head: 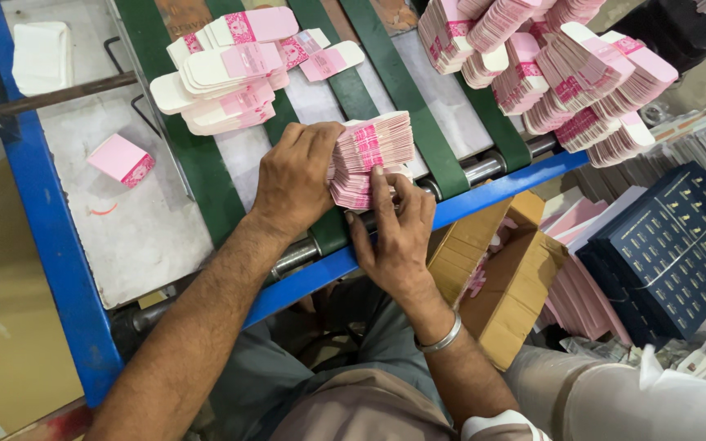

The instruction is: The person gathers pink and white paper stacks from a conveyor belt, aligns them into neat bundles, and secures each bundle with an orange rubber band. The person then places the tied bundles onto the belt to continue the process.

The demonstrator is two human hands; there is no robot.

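I have one stack of pink-and-white flat cartons [365,159] gathered at the near end of the green belts [206,171]. My left hand [296,175] lies over its left side, fingers curled and pressed against it; my right hand [394,233] props it from below, fingers spread along its near edge. I judge this bundle nearly squared. More loose cartons [226,69] wait up the belt, and fanned bundles [565,73] lie further right, near a cardboard box [500,278].

Bare grey bench surface [136,224] on the left gives free room, only one small pink folded carton [121,159] there. Far fanned pink-and-white flat carton piles [226,73] and right heaps [565,73] block passage.
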